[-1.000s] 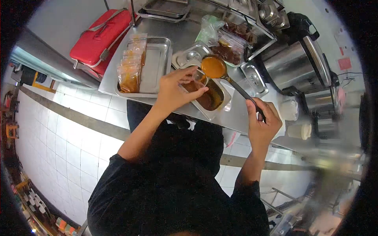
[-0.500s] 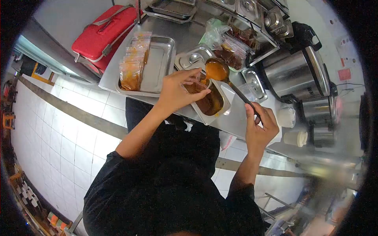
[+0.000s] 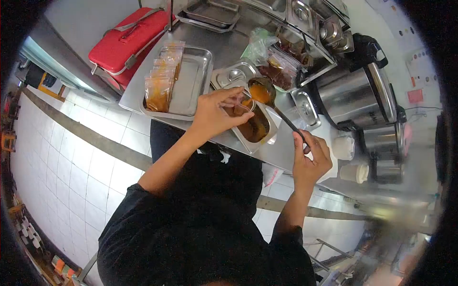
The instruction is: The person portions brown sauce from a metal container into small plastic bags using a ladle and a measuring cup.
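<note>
My left hand (image 3: 214, 113) pinches a small clear plastic bag (image 3: 246, 104), its mouth held apart between thumb and fingers. Below it stands a deep steel pan (image 3: 271, 134) with brown-orange sauce inside. In my right hand (image 3: 312, 159) is the dark handle of a ladle (image 3: 261, 91). The ladle's bowl holds orange sauce and tips toward the bag's mouth; whether sauce is running into the bag is too small to tell. Left of my hands, filled orange sachets (image 3: 160, 90) lie in an overlapping row in a steel tray (image 3: 193, 78).
A red cooler bag (image 3: 126, 43) sits beyond the tray. Steel lids (image 3: 305, 107) and bagged dark food (image 3: 276, 71) lie behind the pan. Large steel pots (image 3: 350, 93) and pale cups (image 3: 354, 172) stand at the right. Stacked trays (image 3: 210, 13) are at the back.
The ladle's bowl has tilted and dropped slightly toward the bag, and holds visibly less sauce. My right hand has shifted a little left; my left hand stays at the bag.
</note>
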`<state>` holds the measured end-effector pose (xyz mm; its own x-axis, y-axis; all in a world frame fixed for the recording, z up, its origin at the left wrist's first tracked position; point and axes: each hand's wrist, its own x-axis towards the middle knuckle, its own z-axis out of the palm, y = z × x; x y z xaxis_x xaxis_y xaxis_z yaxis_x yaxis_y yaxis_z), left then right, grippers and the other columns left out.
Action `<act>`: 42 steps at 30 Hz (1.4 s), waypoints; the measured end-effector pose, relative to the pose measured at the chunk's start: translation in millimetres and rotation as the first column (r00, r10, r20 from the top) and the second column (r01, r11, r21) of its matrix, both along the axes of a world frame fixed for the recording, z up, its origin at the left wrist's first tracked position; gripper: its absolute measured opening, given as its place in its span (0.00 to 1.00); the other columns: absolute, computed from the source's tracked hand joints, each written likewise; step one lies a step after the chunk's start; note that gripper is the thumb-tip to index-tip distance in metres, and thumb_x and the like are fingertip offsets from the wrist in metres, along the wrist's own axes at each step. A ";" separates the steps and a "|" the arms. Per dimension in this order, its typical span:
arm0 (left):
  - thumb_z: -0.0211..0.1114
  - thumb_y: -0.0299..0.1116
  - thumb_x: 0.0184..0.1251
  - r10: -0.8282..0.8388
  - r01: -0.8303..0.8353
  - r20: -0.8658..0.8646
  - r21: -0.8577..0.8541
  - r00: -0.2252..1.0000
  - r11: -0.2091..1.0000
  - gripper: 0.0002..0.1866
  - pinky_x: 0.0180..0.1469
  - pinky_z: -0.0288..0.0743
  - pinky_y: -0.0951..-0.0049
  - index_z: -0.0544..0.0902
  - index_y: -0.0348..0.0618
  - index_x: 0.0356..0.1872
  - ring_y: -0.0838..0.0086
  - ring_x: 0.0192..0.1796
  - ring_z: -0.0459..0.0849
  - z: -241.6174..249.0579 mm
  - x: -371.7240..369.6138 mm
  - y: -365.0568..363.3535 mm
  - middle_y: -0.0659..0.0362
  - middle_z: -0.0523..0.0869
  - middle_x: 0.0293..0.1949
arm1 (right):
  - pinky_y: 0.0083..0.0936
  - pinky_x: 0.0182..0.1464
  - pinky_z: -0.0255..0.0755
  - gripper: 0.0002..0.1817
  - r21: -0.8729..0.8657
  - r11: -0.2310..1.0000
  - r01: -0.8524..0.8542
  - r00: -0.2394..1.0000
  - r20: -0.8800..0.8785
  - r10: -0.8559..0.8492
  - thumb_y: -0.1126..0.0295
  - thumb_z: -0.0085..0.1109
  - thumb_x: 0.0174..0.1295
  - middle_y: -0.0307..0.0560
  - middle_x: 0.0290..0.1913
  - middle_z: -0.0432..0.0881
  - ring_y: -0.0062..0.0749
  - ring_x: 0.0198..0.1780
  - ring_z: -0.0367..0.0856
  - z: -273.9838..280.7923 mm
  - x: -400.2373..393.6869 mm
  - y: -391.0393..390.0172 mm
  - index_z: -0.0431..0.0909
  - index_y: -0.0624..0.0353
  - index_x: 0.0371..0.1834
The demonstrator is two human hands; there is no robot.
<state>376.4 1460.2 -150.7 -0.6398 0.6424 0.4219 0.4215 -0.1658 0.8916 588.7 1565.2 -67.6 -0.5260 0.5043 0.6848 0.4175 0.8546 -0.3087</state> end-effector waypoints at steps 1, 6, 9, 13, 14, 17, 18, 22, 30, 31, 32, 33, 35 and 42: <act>0.83 0.34 0.44 0.004 -0.004 -0.004 0.003 1.000 1.000 0.32 0.48 0.85 0.74 0.84 0.39 0.55 0.76 0.43 0.89 -0.9 -0.4 0.4 0.54 0.89 0.45 | 0.15 0.25 0.62 0.09 0.003 1.000 -0.004 1.000 -0.004 0.004 0.73 0.75 0.54 0.39 0.31 0.84 0.17 0.26 0.72 -0.4 -0.9 -0.4 0.88 0.57 0.38; 0.84 0.33 0.44 -0.014 0.014 0.002 0.017 1.000 1.000 0.33 0.46 0.85 0.74 0.83 0.37 0.55 0.74 0.44 0.89 -2.7 0.3 -1.1 0.52 0.88 0.47 | 0.14 0.26 0.58 0.07 -0.348 0.936 0.055 0.998 0.021 -0.051 0.70 0.72 0.59 0.38 0.30 0.83 0.14 0.27 0.72 -0.6 -4.1 -2.9 0.87 0.60 0.37; 0.82 0.38 0.46 -0.029 0.037 -0.101 0.074 0.994 0.997 0.27 0.47 0.83 0.72 0.86 0.37 0.49 0.73 0.43 0.90 -12.1 3.0 -4.3 0.52 0.89 0.44 | 0.22 0.35 0.70 0.11 -0.414 0.910 -0.005 0.996 -0.081 -0.031 0.67 0.67 0.64 0.44 0.34 0.84 0.24 0.33 0.77 -31.0 11.3 13.1 0.85 0.66 0.40; 0.81 0.41 0.45 0.000 0.013 -0.104 0.123 0.995 0.992 0.35 0.48 0.83 0.69 0.82 0.38 0.56 0.67 0.43 0.88 5.0 -3.1 -14.5 0.49 0.88 0.42 | 0.36 0.47 0.71 0.18 -0.516 0.840 0.168 0.962 0.272 -0.026 0.63 0.55 0.71 0.49 0.32 0.81 0.35 0.36 0.76 -62.4 39.1 48.5 0.82 0.70 0.35; 0.81 0.43 0.46 0.021 -0.008 -0.102 0.130 0.995 0.991 0.35 0.50 0.83 0.68 0.81 0.41 0.57 0.67 0.42 0.87 13.5 0.3 -19.0 0.52 0.87 0.41 | 0.53 0.73 0.50 0.30 -0.575 0.775 0.263 0.902 0.432 0.015 0.40 0.64 0.59 0.53 0.44 0.88 0.46 0.51 0.86 -17.7 27.7 20.6 0.88 0.58 0.47; 0.82 0.45 0.46 -0.027 0.033 -0.033 0.202 0.999 0.979 0.37 0.50 0.82 0.66 0.80 0.43 0.59 0.67 0.41 0.86 45.6 15.2 -35.9 0.54 0.85 0.41 | 0.44 0.64 0.65 0.24 -0.133 0.970 -0.202 0.939 0.255 0.230 0.49 0.64 0.64 0.51 0.43 0.87 0.47 0.41 0.84 -21.7 2.7 -4.9 0.87 0.61 0.46; 0.82 0.44 0.46 -0.129 0.120 0.019 0.273 0.991 0.955 0.38 0.49 0.82 0.65 0.79 0.42 0.61 0.67 0.42 0.86 53.8 24.2 -37.5 0.54 0.85 0.43 | 0.45 0.64 0.65 0.23 -0.022 0.980 -0.195 0.956 0.220 0.195 0.50 0.63 0.65 0.51 0.42 0.87 0.47 0.42 0.83 -22.6 -5.7 -11.7 0.87 0.61 0.46; 0.80 0.42 0.51 -0.121 0.079 0.095 0.362 0.988 0.929 0.36 0.44 0.81 0.67 0.78 0.42 0.62 0.66 0.41 0.86 63.8 45.6 -59.8 0.54 0.85 0.43 | 0.46 0.63 0.65 0.19 0.308 0.937 -0.166 0.986 0.072 0.151 0.55 0.59 0.68 0.51 0.41 0.86 0.47 0.42 0.82 -14.1 -37.9 -47.8 0.86 0.61 0.44; 0.68 0.32 0.67 -0.262 0.239 0.059 0.254 0.963 0.937 0.08 0.37 0.77 0.73 0.89 0.38 0.38 0.71 0.35 0.87 49.5 39.1 -117.4 0.55 0.89 0.32 | 0.44 0.55 0.68 0.25 -0.160 0.720 -0.676 0.725 0.032 0.688 0.56 0.39 0.78 0.49 0.37 0.86 0.42 0.43 0.80 -0.7 -30.9 -69.9 0.87 0.60 0.41; 0.69 0.33 0.66 -0.263 0.235 0.069 0.277 0.962 0.932 0.08 0.36 0.76 0.74 0.89 0.38 0.38 0.71 0.35 0.87 47.1 41.4 -119.8 0.55 0.89 0.32 | 0.44 0.55 0.68 0.25 -0.161 0.713 -0.682 0.718 0.033 0.695 0.56 0.39 0.78 0.49 0.37 0.86 0.42 0.43 0.80 -3.6 -30.9 -70.5 0.87 0.60 0.41; 0.70 0.33 0.66 -0.266 0.232 0.078 0.301 0.961 0.925 0.09 0.36 0.76 0.74 0.89 0.38 0.37 0.72 0.35 0.86 45.9 43.9 -121.6 0.55 0.89 0.32 | 0.43 0.53 0.68 0.25 -0.150 0.693 -0.705 0.702 -0.015 0.712 0.57 0.39 0.78 0.49 0.35 0.85 0.42 0.41 0.80 -9.3 -31.0 -71.5 0.87 0.60 0.41; 0.70 0.33 0.66 -0.259 0.224 0.078 0.302 0.963 0.926 0.09 0.36 0.76 0.74 0.89 0.38 0.37 0.72 0.35 0.86 45.7 47.1 -122.8 0.55 0.89 0.32 | 0.43 0.51 0.69 0.26 -0.137 0.672 -0.727 0.684 -0.063 0.727 0.58 0.38 0.78 0.48 0.34 0.85 0.43 0.40 0.80 -14.5 -31.0 -72.2 0.87 0.61 0.41; 0.72 0.34 0.64 -0.320 0.259 0.149 0.325 0.936 0.909 0.09 0.35 0.75 0.75 0.90 0.37 0.36 0.72 0.33 0.86 45.5 53.1 -124.1 0.55 0.89 0.30 | 0.41 0.50 0.69 0.26 -0.151 0.664 -0.732 0.678 -0.079 0.730 0.59 0.37 0.78 0.48 0.32 0.84 0.43 0.38 0.79 -20.7 -29.6 -71.9 0.87 0.61 0.40; 0.73 0.34 0.63 -0.257 0.248 0.000 0.271 0.966 0.930 0.06 0.29 0.73 0.73 0.90 0.44 0.33 0.72 0.29 0.84 43.1 62.3 -120.2 0.58 0.88 0.28 | 0.45 0.55 0.66 0.20 -0.120 0.761 -0.637 0.769 -0.032 0.638 0.62 0.47 0.73 0.51 0.31 0.80 0.44 0.40 0.76 -26.0 -21.6 -80.7 0.81 0.69 0.34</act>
